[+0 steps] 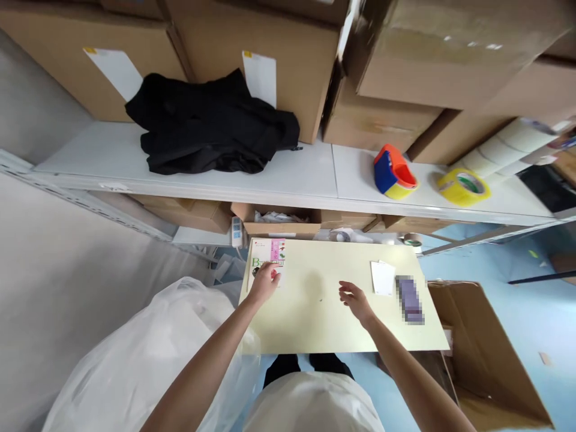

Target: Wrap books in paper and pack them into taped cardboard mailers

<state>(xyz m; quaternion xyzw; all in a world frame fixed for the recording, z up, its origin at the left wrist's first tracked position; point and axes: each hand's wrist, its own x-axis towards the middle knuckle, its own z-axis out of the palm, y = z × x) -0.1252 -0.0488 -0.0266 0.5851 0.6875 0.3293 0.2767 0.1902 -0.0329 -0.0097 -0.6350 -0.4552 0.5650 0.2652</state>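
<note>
A booklet (267, 249) with a pink strip, green lettering and pictures of fruit lies at the left end of the pale yellow table (301, 330). Over its lower half is my left hand (264, 283), fingers and thumb apart; whether it presses on the cover I cannot tell. My right hand (354, 300) is above the right-middle of the tabletop, its fingers loosely bent and apart with nothing in them. To its right are white cards or papers (383, 278) and a blurred-out purple rectangular item (410, 300). A tiny dark speck (321, 300) shows between my hands.
Behind the table, a grey shelf (310, 180) carries cardboard boxes (279, 36), black cloth (211, 126) and tape rolls (463, 186). A large translucent plastic bag (157, 348) bulges at left. An open cardboard box (490, 360) stands on the floor at right.
</note>
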